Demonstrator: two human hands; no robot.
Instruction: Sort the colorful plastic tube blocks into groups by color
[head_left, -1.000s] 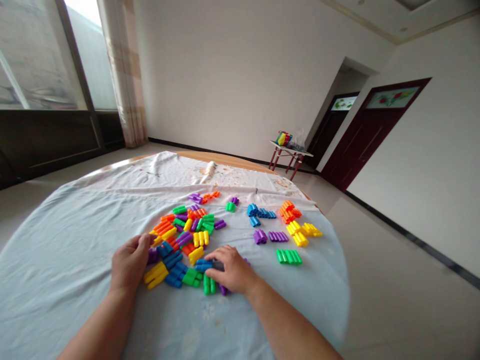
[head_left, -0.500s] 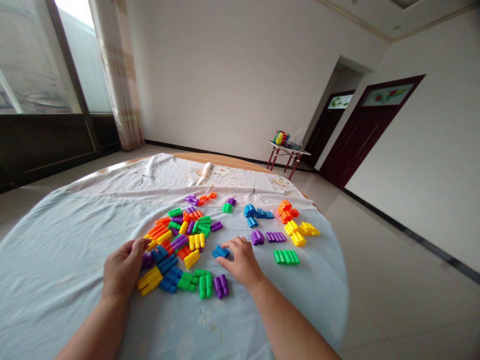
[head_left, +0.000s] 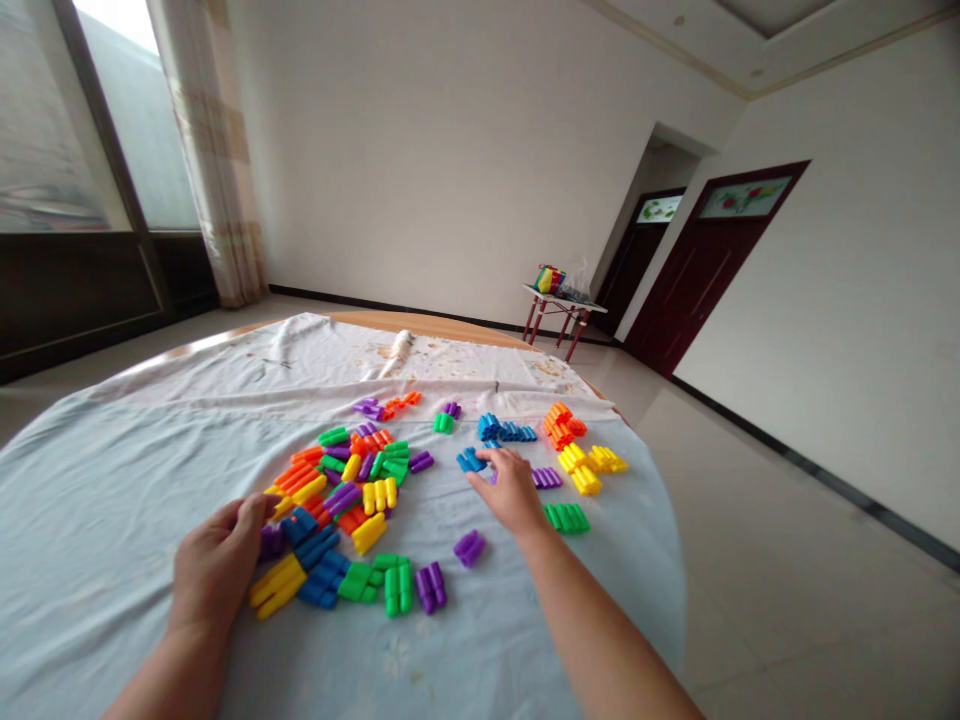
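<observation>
My right hand (head_left: 512,492) pinches a blue plastic building block (head_left: 471,460) made of joined tubes, just in front of a group of blue blocks (head_left: 491,428). Behind its fingers a purple block is partly hidden. At the left edge of a mixed pile, my left hand (head_left: 223,560) is closed, thumb against forefinger. Its fingertips meet a yellow block (head_left: 282,505), with a purple block (head_left: 271,543) right beside them; whether it grips anything is hidden. The pile mixes orange blocks (head_left: 304,468), green blocks (head_left: 394,460) and blue blocks (head_left: 321,575).
A cloth-covered round table (head_left: 390,665) carries everything. To the right sit orange blocks (head_left: 561,426), yellow blocks (head_left: 581,470) and a green block (head_left: 568,517). Single purple blocks (head_left: 469,548) lie near the front. A small side table (head_left: 564,298) stands by the far wall.
My right hand has carried the blue block away from me and rightward, to the blue group. A purple block now shows near where that hand was. My left hand stays by the pile.
</observation>
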